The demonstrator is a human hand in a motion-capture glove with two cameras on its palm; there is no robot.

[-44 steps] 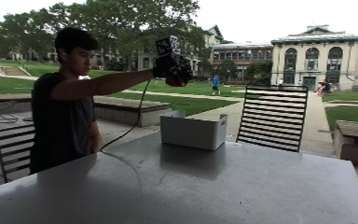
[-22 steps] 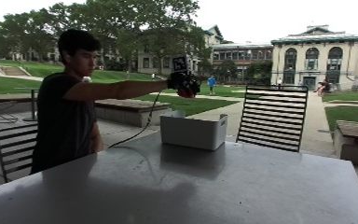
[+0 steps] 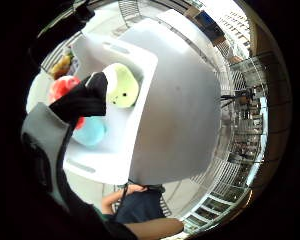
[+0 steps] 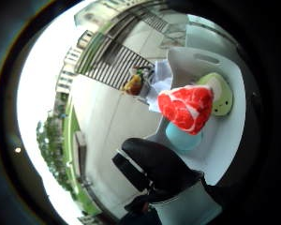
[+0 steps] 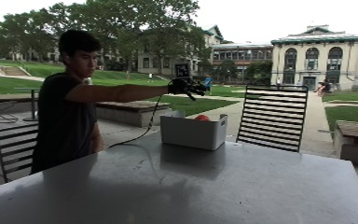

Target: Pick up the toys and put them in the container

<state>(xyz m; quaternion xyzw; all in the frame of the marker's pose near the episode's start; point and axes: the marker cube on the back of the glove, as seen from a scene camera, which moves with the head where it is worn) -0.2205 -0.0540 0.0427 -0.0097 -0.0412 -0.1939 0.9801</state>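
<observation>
The gloved right hand [image 5: 184, 87] is out at full arm's reach, hovering above the white container [image 5: 192, 131] at the far side of the desk [image 5: 185, 186]. From the outside view its fingers look spread and relaxed, holding nothing. The thumb-side palm view agrees: a black gloved finger [image 4: 154, 161] lies straight across the foreground, and the red-and-white marbled toy [image 4: 187, 108] sits beyond it, free of the hand and over the container's inside. Whether that toy has come to rest on the others or hangs just above them, I cannot tell.

Down in the container: a pale green rounded toy [image 3: 121, 85] with small dark dots lies against the inner wall, a light blue toy [image 3: 90, 131] sits next to it on the floor, and the red toy [image 3: 62, 87] shows partly behind the glove's fingertips [image 3: 87, 97]. In the outside view only a red sliver [image 5: 202, 117] peeks above the rim. The container stands upright on the grey desk, with a slatted black chair [image 5: 272, 116] just behind it.
</observation>
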